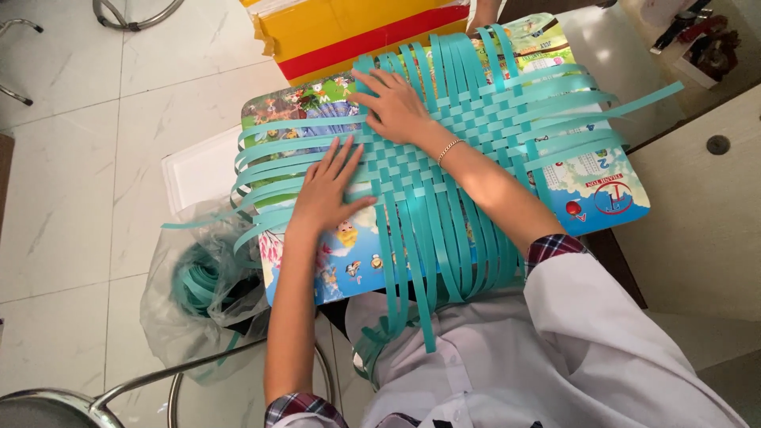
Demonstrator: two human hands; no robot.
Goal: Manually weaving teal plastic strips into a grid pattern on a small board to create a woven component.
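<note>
While the woven mat [444,135] of teal strips lies on a colourful board [602,198], the left hand [325,194] and right hand [396,103] press flat, fingers spread, gripping nothing.

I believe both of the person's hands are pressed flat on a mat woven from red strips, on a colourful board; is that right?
Not quite: the strips are teal, not red. The head view shows the left hand and right hand flat on the woven mat, which lies on the colourful board.

A yellow cardboard box with red tape bands [357,32] stands at the far edge; a clear plastic bag holding teal strips [198,293] slumps near left.
</note>
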